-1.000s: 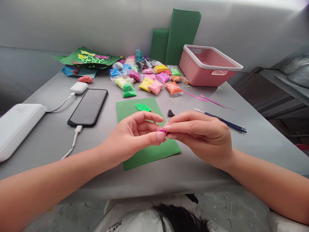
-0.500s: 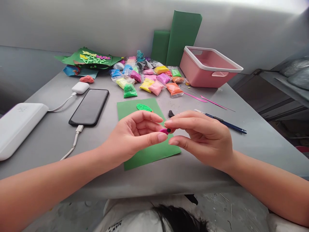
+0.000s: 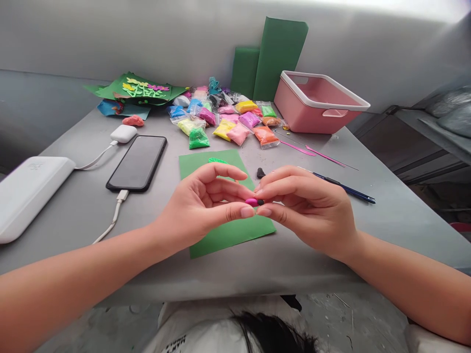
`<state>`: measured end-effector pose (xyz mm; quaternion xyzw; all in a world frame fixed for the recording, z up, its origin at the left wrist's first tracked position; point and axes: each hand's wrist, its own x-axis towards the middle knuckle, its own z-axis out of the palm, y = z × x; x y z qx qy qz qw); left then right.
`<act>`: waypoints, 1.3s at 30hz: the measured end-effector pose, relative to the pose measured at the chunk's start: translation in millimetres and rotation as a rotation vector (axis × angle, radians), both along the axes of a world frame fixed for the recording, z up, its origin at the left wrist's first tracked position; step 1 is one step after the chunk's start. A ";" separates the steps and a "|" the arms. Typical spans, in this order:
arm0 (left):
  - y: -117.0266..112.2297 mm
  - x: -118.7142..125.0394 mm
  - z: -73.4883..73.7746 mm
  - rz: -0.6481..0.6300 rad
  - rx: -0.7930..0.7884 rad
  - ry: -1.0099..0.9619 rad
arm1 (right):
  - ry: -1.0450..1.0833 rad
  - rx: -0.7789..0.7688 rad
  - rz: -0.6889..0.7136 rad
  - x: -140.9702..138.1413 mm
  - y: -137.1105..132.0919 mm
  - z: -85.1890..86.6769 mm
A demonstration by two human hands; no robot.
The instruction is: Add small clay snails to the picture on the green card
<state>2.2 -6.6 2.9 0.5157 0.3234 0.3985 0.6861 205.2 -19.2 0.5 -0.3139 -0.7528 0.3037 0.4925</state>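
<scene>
Between thumb and fingers of my left hand (image 3: 217, 198) is a small magenta piece of clay (image 3: 251, 202). A little black ball of clay (image 3: 260, 202) touches its right end, pinched by the fingertips of my right hand (image 3: 301, 201). Both hands hover over a green sheet of paper (image 3: 235, 235). On that sheet, partly hidden behind my left fingers, lies a bright green clay leaf (image 3: 218, 160). A separate black lump of clay (image 3: 261, 172) rests on the table just beyond my right hand.
Several bags of coloured clay (image 3: 239, 133) lie behind the sheet. A pink basket (image 3: 316, 105) stands at back right, near pink tools (image 3: 298, 148) and blue tweezers (image 3: 349, 191). To the left are a phone (image 3: 137, 164), a cabled white power bank (image 3: 33, 196) and green crafted cards (image 3: 143, 90).
My right fingertips have come closer to the left ones. The magenta and black clay pieces now show more plainly, end to end, slightly lower and further right.
</scene>
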 end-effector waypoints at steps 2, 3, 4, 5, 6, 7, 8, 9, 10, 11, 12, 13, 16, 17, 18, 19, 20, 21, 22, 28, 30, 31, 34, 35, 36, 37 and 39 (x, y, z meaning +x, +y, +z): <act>0.3 -0.5 0.0 -0.018 -0.043 -0.021 | 0.014 0.018 0.002 0.2 -0.3 0.0; 0.6 -0.7 0.0 -0.028 -0.073 -0.021 | 0.018 0.030 0.006 0.2 -0.3 0.1; 1.0 -1.0 0.0 -0.043 -0.106 -0.015 | 0.018 0.042 0.010 0.0 -0.3 0.1; 1.4 -1.3 0.0 -0.059 -0.138 -0.005 | 0.012 0.054 0.013 -0.2 -0.3 0.2; 1.9 -1.5 -0.1 -0.075 -0.167 0.005 | 0.002 0.063 0.013 -0.5 -0.3 0.3; 2.3 -1.6 -0.2 -0.088 -0.190 0.013 | -0.012 0.070 0.008 -0.8 -0.3 0.3; 2.8 -1.7 -0.4 -0.098 -0.209 0.017 | -0.025 0.076 0.001 -1.2 -0.3 0.3; 3.1 -1.7 -0.6 -0.102 -0.223 0.017 | -0.036 0.081 -0.004 -1.5 -0.3 0.2; 3.4 -1.6 -0.8 -0.103 -0.232 0.011 | -0.042 0.086 -0.006 -1.7 -0.4 -0.1; 3.6 -1.6 -1.0 -0.103 -0.236 0.003 | -0.047 0.093 -0.004 -1.8 -0.4 -0.4; 3.8 -1.5 -1.2 -0.104 -0.238 -0.006 | -0.054 0.104 0.002 -1.6 -0.4 -0.8; 3.9 -1.6 -1.3 -0.107 -0.237 -0.012 | -0.065 0.117 0.005 -1.2 -0.3 -1.2; 4.1 -2.0 -1.3 -0.126 -0.231 -0.007 | -0.129 0.177 -0.013 1.1 0.1 -2.0; 4.3 -2.2 -1.3 -0.131 -0.228 -0.004 | -0.150 0.199 -0.024 2.0 0.2 -2.0; 4.4 -2.4 -1.3 -0.135 -0.225 -0.005 | -0.163 0.218 -0.032 2.7 0.4 -2.0; 4.5 -2.4 -1.5 -0.138 -0.221 -0.010 | -0.169 0.233 -0.035 3.3 0.5 -1.9; 4.6 -2.4 -1.7 -0.140 -0.216 -0.017 | -0.169 0.242 -0.035 3.6 0.6 -1.8; 4.6 -2.3 -2.0 -0.140 -0.211 -0.024 | -0.165 0.245 -0.035 3.5 0.6 -1.8; 4.5 -2.2 -2.4 -0.139 -0.208 -0.030 | -0.159 0.242 -0.033 3.3 0.7 -1.9; 3.8 -2.5 -3.2 -0.131 -0.204 -0.017 | -0.113 0.162 0.004 1.0 1.4 -3.6; 3.6 -2.7 -3.0 -0.126 -0.197 -0.004 | -0.113 0.165 0.006 1.3 1.6 -3.1; 3.4 -2.6 -2.9 -0.122 -0.190 0.001 | -0.118 0.172 0.004 1.5 1.6 -2.5; 2.9 -1.5 -3.1 -0.112 -0.158 0.015 | -0.133 0.195 -0.012 2.0 1.2 -0.7; 2.7 -1.0 -3.2 -0.105 -0.147 0.017 | -0.134 0.198 -0.019 2.1 1.0 -0.3; 2.5 -0.5 -3.4 -0.093 -0.138 0.017 | -0.134 0.197 -0.027 2.1 0.8 0.0; 2.3 -0.2 -3.6 -0.083 -0.132 0.012 | -0.134 0.194 -0.035 2.1 0.6 0.1; 2.1 0.4 -3.7 -0.061 -0.131 -0.004 | -0.137 0.187 -0.051 2.1 0.3 -0.1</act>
